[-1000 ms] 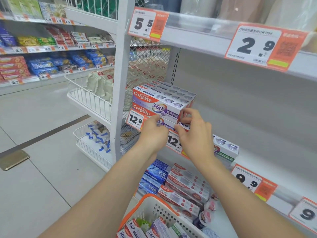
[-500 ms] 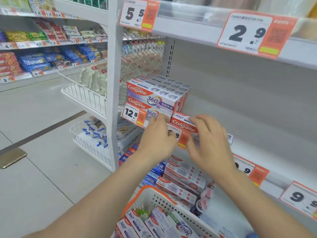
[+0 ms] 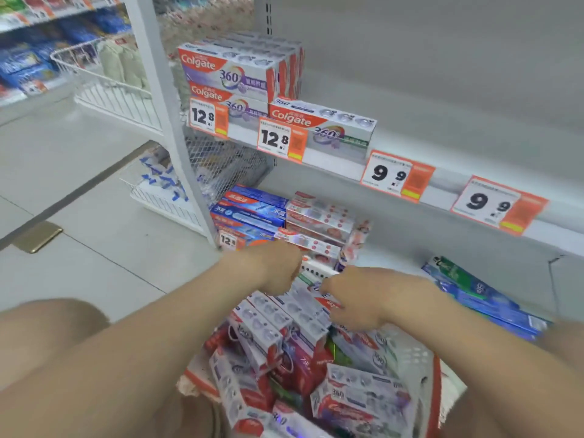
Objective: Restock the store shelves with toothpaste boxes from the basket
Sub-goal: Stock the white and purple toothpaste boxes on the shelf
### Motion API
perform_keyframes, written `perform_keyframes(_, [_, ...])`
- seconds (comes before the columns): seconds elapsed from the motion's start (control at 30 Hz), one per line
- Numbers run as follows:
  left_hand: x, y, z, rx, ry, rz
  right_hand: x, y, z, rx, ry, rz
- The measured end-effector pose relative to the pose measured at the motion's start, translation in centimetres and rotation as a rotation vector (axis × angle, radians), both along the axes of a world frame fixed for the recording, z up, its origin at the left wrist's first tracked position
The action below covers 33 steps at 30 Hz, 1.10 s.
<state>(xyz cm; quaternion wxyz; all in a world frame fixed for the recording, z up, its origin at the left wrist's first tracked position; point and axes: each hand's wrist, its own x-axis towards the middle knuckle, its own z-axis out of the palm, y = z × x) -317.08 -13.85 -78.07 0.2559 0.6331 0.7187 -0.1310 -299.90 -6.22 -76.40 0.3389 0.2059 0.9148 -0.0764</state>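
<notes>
While the left hand (image 3: 278,267) and right hand (image 3: 363,300) are hovering over the toothpaste boxes (image 3: 271,320) lying loose in the basket (image 3: 420,361), fingers (image 3: 335,287) curling but blur hiding any grip, the cardboard is looking light, stiff and crushable, its long edges offering the best hold.

Two hands (image 3: 278,268) (image 3: 358,300) — one basket (image 3: 423,368).

Head view, angled down, close over basket (image 3: 410,355), facing shelves (image 3: 442,134)
</notes>
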Motion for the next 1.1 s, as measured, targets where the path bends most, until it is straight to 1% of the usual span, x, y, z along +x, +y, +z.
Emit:
perform_keyframes(0.03, [0.5,-0.6,-1.1,-0.058,0.027,-0.012,0.1,-0.3,-0.2,-0.025,0.013,0.009])
perform_keyframes(0.13, [1.9,-2.8,-4.6,-0.327,0.092,-0.077,0.5,-0.8,-0.6,-0.039,0.084,0.047])
perform_keyframes(0.2, [2.5,-4.8,-6.5,-0.419,0.115,-0.097,0.9,-1.0,-0.8,-0.023,0.091,0.078])
perform_keyframes(0.23, [2.5,-5.6,-7.4,-0.410,0.136,-0.106,1.1,-1.1,-0.9,-0.024,0.079,0.087])
perform_keyframes(0.33, [2.4,-7.2,-9.3,-0.247,0.222,-0.193,1.6,-1.3,-1.1,-0.032,0.032,0.093])
perform_keyframes(0.47, [1.4,-7.8,-10.0,-0.089,0.248,-0.313,1.5,-1.4,-1.3,-0.029,0.006,0.103])
perform_keyframes(0.57, [0.7,-8.2,-10.9,0.045,0.212,-0.409,1.3,-1.7,-1.1,-0.037,0.023,0.127])
perform_keyframes(0.67, [1.1,-8.1,-10.2,0.084,0.145,-0.419,1.0,-1.7,-0.5,-0.062,0.018,0.131])
perform_keyframes(0.73, [1.2,-7.6,-8.8,0.129,0.057,-0.336,1.0,-0.9,0.4,-0.080,0.013,0.107])
perform_keyframes(0.8, [0.9,-7.1,-7.2,0.267,-0.079,-0.172,1.1,0.5,2.0,-0.086,0.072,0.057])
perform_keyframes(0.87, [0.3,-6.7,-5.5,0.410,-0.277,0.089,1.5,2.0,3.7,-0.076,0.151,-0.008])
perform_keyframes(0.93, [0.2,-6.2,-3.5,0.547,-0.552,0.390,2.0,3.5,4.6,-0.099,0.206,-0.110])
perform_keyframes(1.0, [0.9,-5.3,-1.4,0.668,-0.836,0.622,2.3,4.1,4.9,-0.215,0.227,-0.160])
perform_keyframes(1.07, [1.6,-4.3,0.3,0.757,-1.079,0.821,2.3,4.0,4.7,-0.419,0.279,-0.228])
perform_keyframes(1.1, [1.9,-3.8,1.1,0.765,-1.163,0.913,2.2,3.8,4.6,-0.521,0.342,-0.269])
